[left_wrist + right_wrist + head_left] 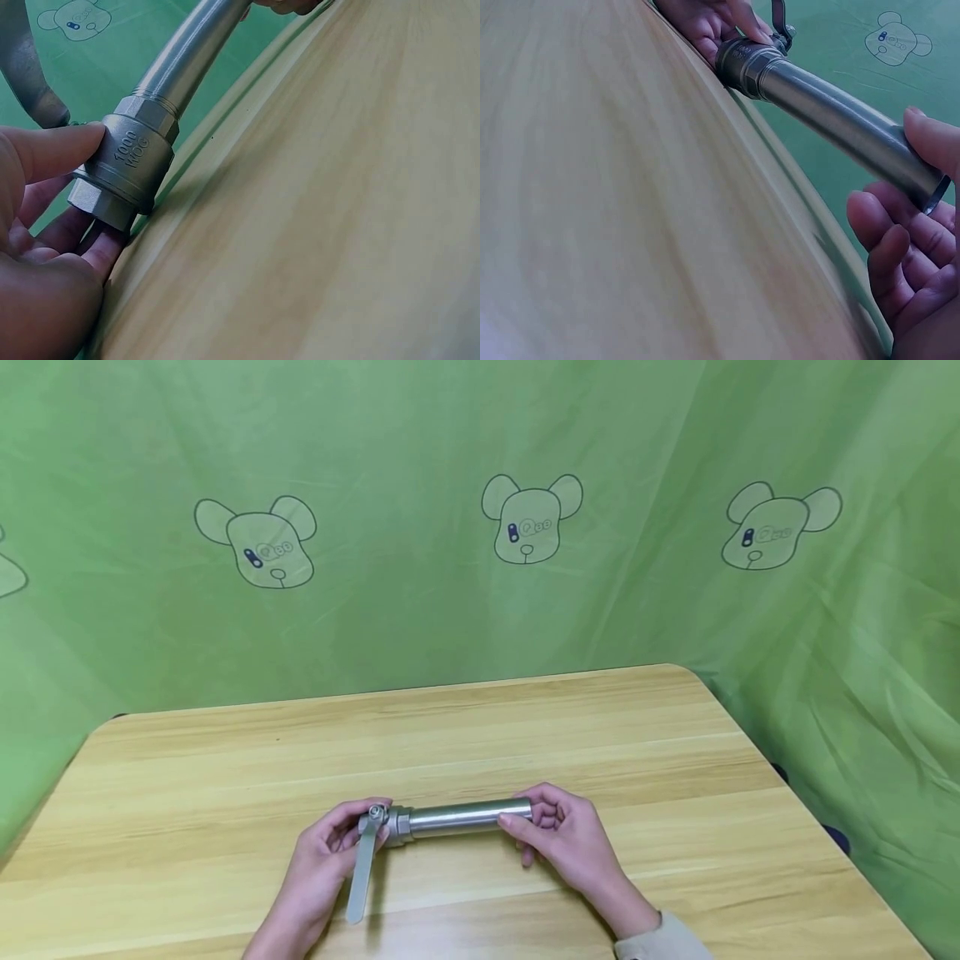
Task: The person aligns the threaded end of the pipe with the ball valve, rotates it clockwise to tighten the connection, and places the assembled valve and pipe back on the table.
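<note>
A steel ball valve (397, 827) is joined to a straight, shiny steel pipe (459, 818), and the two lie crosswise in front of me. My left hand (318, 856) grips the valve body at its left end. In the left wrist view the thumb lies on the body (133, 154), which is marked "1000 WOG", with fingers beneath it. The valve's flat lever handle (362, 875) points toward me. At the pipe's free right end, my right hand (576, 843) holds it between thumb and fingers. The right wrist view shows the pipe's end edge near the curled fingers.
A wood-grain table (570, 718) with rounded far corners lies under the hands. Green fabric (420, 610) printed with bear-head outlines hangs behind it and along its right side. A light sleeve (663, 941) covers the right wrist.
</note>
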The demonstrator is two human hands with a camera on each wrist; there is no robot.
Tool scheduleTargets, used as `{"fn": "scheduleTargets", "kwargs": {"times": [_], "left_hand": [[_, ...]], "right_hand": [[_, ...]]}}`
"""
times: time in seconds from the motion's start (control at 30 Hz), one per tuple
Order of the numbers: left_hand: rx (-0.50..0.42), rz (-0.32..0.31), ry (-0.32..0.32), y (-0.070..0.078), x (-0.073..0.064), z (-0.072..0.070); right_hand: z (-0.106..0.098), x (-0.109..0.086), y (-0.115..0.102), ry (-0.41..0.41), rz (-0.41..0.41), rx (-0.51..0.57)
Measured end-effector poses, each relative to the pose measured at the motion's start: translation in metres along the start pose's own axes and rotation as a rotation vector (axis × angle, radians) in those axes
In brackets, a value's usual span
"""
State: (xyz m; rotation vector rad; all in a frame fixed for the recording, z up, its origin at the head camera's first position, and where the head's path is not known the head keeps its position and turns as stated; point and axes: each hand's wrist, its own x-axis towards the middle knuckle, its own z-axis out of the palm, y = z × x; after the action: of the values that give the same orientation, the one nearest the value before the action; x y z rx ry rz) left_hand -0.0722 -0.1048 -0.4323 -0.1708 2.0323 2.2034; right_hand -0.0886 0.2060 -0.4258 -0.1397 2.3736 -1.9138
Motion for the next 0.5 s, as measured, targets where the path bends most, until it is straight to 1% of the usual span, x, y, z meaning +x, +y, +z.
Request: {"fn": "scheduleTargets", "kwargs": {"times": [0.17,0.27,0.37,0.5], "left_hand": [[-0.004,0.004,-0.004,-0.0002,0.0005,0.0001],[-0.005,0.002,-0.005,-0.0001,0.0008,0.0002],[0.007,0.001,-0.002,-0.0002,0.0008,0.0002],[0.031,0.007,0.000,-0.0006,0.0007,0.0011]], "right_hand": [[0.0009,-0.0003,-0.0007,0.014,0.021,-0.010],[0.0016,-0.0006,-0.0007,0.022,0.005,-0.025],[0.0021,-0.0009,0.0001,0.024,-0.031,-0.048],[0.0010,-0.0013,0.0021,0.020,-0.115,-0.101]]}}
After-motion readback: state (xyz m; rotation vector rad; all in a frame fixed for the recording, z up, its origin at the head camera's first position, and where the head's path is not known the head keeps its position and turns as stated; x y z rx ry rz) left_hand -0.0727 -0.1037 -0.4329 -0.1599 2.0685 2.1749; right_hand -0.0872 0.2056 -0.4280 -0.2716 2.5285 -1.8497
